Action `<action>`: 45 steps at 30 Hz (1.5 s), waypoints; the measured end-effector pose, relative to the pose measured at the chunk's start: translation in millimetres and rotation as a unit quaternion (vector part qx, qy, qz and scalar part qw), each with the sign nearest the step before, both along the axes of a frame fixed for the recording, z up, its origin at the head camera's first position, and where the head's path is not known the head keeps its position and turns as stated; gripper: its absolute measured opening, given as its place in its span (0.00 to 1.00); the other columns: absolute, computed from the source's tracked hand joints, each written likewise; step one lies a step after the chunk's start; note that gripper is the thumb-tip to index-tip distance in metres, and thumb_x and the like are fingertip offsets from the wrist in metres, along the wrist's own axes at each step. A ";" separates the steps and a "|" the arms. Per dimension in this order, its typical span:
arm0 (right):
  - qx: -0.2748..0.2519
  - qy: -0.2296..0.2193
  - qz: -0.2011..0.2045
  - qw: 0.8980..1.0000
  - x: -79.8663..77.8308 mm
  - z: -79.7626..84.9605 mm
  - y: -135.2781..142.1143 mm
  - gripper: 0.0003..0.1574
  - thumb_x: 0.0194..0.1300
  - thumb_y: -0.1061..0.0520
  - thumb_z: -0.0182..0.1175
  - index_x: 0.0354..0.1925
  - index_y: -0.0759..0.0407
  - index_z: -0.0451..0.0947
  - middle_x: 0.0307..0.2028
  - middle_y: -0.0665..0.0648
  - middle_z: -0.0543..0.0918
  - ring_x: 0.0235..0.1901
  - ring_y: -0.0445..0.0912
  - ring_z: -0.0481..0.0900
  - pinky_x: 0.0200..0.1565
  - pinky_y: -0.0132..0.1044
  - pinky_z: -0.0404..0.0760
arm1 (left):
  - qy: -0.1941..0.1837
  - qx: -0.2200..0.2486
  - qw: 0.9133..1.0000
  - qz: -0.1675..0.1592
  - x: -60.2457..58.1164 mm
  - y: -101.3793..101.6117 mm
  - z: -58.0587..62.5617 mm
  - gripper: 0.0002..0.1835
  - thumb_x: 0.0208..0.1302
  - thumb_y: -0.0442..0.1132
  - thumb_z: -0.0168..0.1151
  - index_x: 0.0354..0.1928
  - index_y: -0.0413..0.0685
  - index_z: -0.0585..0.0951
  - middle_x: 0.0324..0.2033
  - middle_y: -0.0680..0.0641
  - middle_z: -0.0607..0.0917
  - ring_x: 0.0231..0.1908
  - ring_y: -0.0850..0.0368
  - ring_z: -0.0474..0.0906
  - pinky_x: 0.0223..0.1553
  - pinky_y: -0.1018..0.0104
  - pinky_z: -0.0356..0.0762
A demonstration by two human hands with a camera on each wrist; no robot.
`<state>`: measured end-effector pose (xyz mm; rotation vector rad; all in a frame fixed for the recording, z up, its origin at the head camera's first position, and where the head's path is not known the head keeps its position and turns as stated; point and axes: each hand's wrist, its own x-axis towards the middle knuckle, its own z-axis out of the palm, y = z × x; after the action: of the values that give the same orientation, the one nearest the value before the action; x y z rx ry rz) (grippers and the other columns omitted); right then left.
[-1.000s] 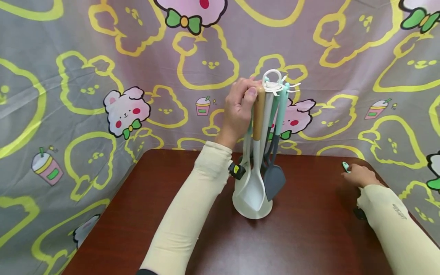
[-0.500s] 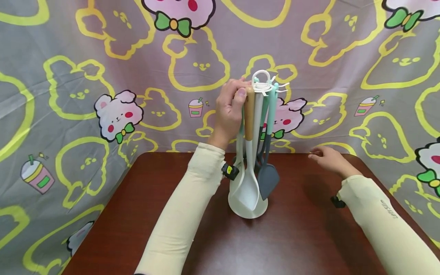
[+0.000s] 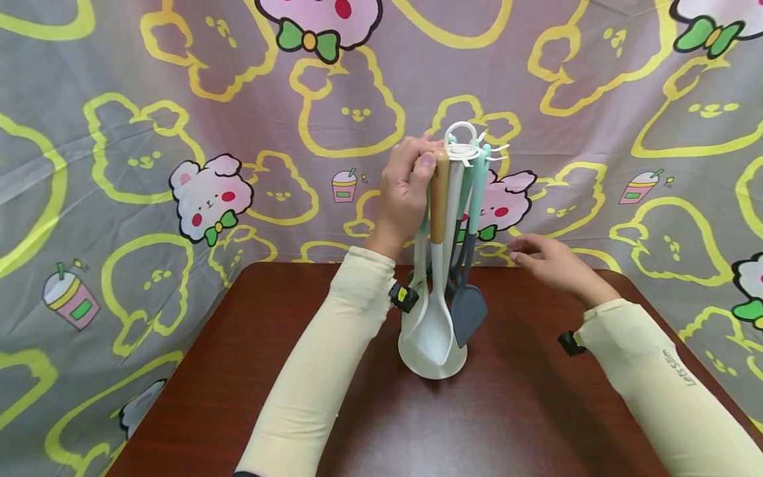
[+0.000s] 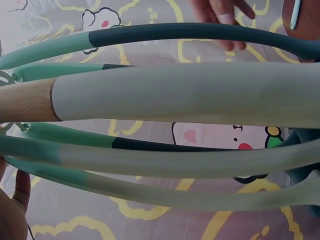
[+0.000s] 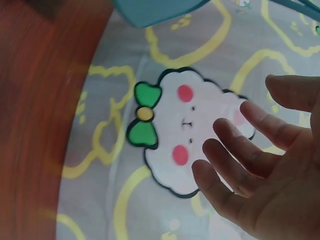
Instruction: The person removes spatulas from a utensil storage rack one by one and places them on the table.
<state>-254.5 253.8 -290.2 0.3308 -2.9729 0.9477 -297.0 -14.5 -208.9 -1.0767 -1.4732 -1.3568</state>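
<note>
A white utensil stand holds several hanging kitchen tools. At its top, my left hand grips the rim, the thumb by the wooden handle of a white ladle. A dark grey turner with a mint handle hangs on the right side. My right hand is in the air right of the stand, holding nothing; in the right wrist view its fingers are loosely spread. In the left wrist view, the handles run across, and a slim mint-coloured item lies on the table beyond.
The stand is on a dark reddish-brown table. Behind it hangs a grey curtain with yellow outlines and cartoon rabbits. White hooks stick out from the stand's top on the right.
My right hand has risen from the small mint item at the table's back right corner and moved left toward the stand. The left hand has kept its grip on the stand.
</note>
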 end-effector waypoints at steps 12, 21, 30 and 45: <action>-0.051 0.135 0.002 0.990 22.9 16.7 -30.4 0.24 0.73 0.54 0.55 0.63 0.61 0.70 0.57 0.65 0.78 0.53 0.59 0.80 0.52 0.59 0.82 | -0.009 -0.004 1.000 0.004 0.8 2.7 -2.8 0.14 0.69 0.35 0.46 0.37 0.33 0.79 0.40 0.34 0.83 0.51 0.42 0.78 0.70 0.61 0.69; -0.079 0.232 -0.013 0.970 33.0 26.7 -47.3 0.19 0.70 0.58 0.57 0.58 0.58 0.76 0.53 0.59 0.82 0.46 0.44 0.80 0.42 0.15 0.72 | -0.007 -0.004 1.000 0.021 0.8 1.1 -1.7 0.16 0.69 0.37 0.44 0.36 0.34 0.79 0.38 0.36 0.84 0.49 0.43 0.79 0.69 0.67 0.69; -0.117 0.274 0.009 0.954 41.7 31.5 -63.9 0.18 0.70 0.61 0.56 0.56 0.60 0.78 0.50 0.60 0.84 0.41 0.23 0.73 0.42 0.15 0.74 | -0.001 -0.007 1.000 0.018 0.7 0.7 -0.1 0.15 0.69 0.37 0.44 0.37 0.33 0.79 0.38 0.35 0.83 0.50 0.42 0.79 0.69 0.64 0.69; -0.125 0.269 0.008 0.955 42.7 27.7 -77.8 0.22 0.68 0.60 0.59 0.60 0.59 0.74 0.47 0.59 0.83 0.40 0.27 0.75 0.40 0.21 0.76 | 0.003 0.004 1.000 0.011 0.5 3.6 -0.9 0.15 0.69 0.35 0.44 0.36 0.33 0.79 0.37 0.35 0.82 0.50 0.41 0.78 0.69 0.66 0.68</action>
<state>-211.8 176.0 -262.5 0.5101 -2.3354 1.0211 -296.5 -10.8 -209.8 -1.0563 -1.4701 -1.3408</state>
